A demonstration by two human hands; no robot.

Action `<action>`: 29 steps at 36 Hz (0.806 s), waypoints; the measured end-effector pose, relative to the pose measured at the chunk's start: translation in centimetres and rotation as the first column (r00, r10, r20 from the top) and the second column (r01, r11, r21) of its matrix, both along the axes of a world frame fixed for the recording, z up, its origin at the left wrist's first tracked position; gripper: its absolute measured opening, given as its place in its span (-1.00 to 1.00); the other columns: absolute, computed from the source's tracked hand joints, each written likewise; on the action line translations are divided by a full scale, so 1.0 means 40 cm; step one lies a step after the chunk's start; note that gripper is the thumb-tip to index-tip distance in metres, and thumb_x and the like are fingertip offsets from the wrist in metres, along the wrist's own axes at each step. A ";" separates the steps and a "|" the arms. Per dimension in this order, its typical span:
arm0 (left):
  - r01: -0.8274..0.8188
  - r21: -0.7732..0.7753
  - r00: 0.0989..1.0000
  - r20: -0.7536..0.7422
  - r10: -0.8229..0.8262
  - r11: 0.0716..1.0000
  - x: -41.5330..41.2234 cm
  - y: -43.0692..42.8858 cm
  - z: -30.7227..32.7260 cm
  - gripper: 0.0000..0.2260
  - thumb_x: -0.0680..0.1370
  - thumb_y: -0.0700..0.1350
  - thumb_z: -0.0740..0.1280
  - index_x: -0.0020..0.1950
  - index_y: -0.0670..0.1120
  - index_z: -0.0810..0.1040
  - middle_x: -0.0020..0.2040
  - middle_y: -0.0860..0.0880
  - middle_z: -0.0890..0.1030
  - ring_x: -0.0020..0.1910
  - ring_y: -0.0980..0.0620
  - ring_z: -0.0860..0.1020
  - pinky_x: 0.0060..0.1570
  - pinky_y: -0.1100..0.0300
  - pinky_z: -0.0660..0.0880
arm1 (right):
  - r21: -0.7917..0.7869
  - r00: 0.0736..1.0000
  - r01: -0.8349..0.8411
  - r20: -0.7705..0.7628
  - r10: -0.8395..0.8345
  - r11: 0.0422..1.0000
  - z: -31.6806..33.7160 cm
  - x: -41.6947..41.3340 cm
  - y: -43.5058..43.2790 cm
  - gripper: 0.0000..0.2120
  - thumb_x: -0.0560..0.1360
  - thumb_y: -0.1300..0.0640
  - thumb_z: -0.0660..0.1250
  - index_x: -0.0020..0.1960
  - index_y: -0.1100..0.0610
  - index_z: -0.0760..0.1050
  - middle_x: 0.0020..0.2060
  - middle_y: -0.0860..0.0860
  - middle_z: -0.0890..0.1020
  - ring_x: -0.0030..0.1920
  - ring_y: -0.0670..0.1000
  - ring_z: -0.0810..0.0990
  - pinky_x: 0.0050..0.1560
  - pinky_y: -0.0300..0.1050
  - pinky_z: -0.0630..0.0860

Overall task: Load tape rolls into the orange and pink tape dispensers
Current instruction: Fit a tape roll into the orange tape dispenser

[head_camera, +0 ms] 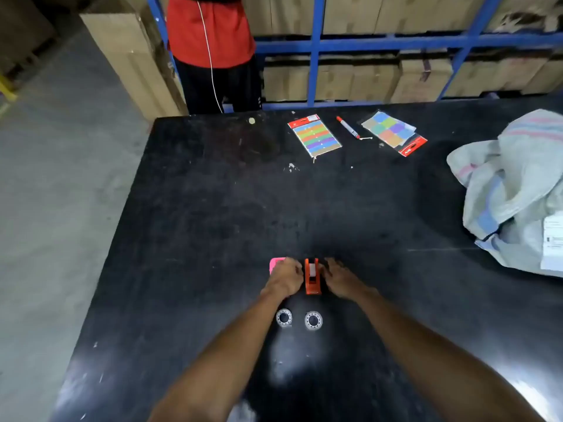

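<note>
An orange tape dispenser [312, 277] stands upright on the black table [213, 208], with a pale strip showing in its slot. My left hand [285, 277] rests against its left side and covers most of a pink tape dispenser [275, 264], of which only a corner shows. On the orange dispenser's right side sits my right hand [338, 278], fingers touching it. Two clear tape rolls lie flat nearer to me, the left roll [284, 317] and the right roll [313, 320], between my forearms. Whether either hand actually grips the dispenser is unclear.
At the far side lie a striped colour-sticker pack [314, 136], a red-capped marker [348, 127] and a second sticker pack [393, 132]. A crumpled woven sack [515, 190] occupies the right edge. A person in a red shirt [210, 41] stands behind the table by blue racking [315, 47].
</note>
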State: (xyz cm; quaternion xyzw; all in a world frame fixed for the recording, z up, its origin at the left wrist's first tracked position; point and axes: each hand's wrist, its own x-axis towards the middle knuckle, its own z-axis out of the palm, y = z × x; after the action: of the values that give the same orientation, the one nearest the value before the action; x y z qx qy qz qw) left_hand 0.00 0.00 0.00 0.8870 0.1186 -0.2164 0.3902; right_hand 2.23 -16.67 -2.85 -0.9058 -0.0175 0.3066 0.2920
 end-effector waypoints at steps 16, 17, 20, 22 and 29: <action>0.062 0.027 0.988 -0.140 -0.057 0.998 0.064 -0.045 -0.085 -0.81 0.59 -0.14 0.21 0.06 -0.21 0.54 0.02 -0.29 0.67 0.00 -0.24 0.65 0.05 -0.03 0.60 | 0.213 0.970 0.220 0.055 -0.236 0.952 -0.077 -0.004 0.035 -0.69 0.68 0.02 0.06 0.31 0.17 0.36 0.18 0.19 0.52 0.20 0.19 0.50 0.20 -0.06 0.38; 0.045 0.011 0.988 -0.145 -0.043 0.999 0.061 -0.041 -0.096 -0.82 0.59 -0.13 0.21 0.06 -0.20 0.53 0.00 -0.29 0.67 -0.01 -0.24 0.66 0.04 -0.07 0.61 | 0.242 0.968 0.230 0.039 -0.246 0.943 -0.073 -0.010 0.034 -0.70 0.68 0.01 0.07 0.31 0.14 0.35 0.13 0.17 0.57 0.13 0.17 0.55 0.12 -0.09 0.41; 0.037 -0.004 0.987 -0.157 -0.037 0.999 0.046 -0.037 -0.117 -0.89 0.59 -0.11 0.25 0.00 -0.14 0.49 0.00 -0.26 0.68 0.00 -0.23 0.66 0.04 -0.07 0.60 | 0.249 0.969 0.242 -0.009 -0.248 0.938 -0.057 -0.033 0.031 -0.69 0.67 -0.07 0.05 0.31 0.07 0.32 0.06 0.15 0.64 0.03 0.18 0.63 0.05 -0.04 0.49; 0.018 -0.045 0.989 -0.146 -0.024 0.999 0.035 -0.042 -0.105 -0.93 0.59 -0.09 0.28 -0.05 -0.05 0.44 -0.04 -0.23 0.69 -0.05 -0.18 0.67 0.04 -0.04 0.60 | 0.241 0.967 0.249 -0.006 -0.255 0.938 -0.056 -0.038 0.022 -0.66 0.66 -0.12 0.04 0.33 0.03 0.32 0.11 0.18 0.63 0.09 0.22 0.61 0.15 0.04 0.50; -0.091 -0.271 0.990 -0.130 0.057 0.958 0.000 -0.055 -0.052 -0.84 0.60 0.01 0.28 -0.16 0.06 0.39 -0.22 -0.04 0.56 -0.31 0.01 0.51 -0.20 0.02 0.57 | 0.292 0.967 0.233 0.028 -0.252 0.927 0.005 -0.036 -0.006 -0.63 0.68 -0.08 0.00 0.37 0.03 0.40 0.19 0.13 0.62 0.20 0.19 0.58 0.25 0.03 0.45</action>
State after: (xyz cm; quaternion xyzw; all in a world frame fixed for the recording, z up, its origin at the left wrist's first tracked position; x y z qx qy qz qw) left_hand 0.01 -2.19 -2.08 0.8041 0.1438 -0.2693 0.5102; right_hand 0.78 -16.91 -2.66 -0.8585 0.0407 0.2328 0.4551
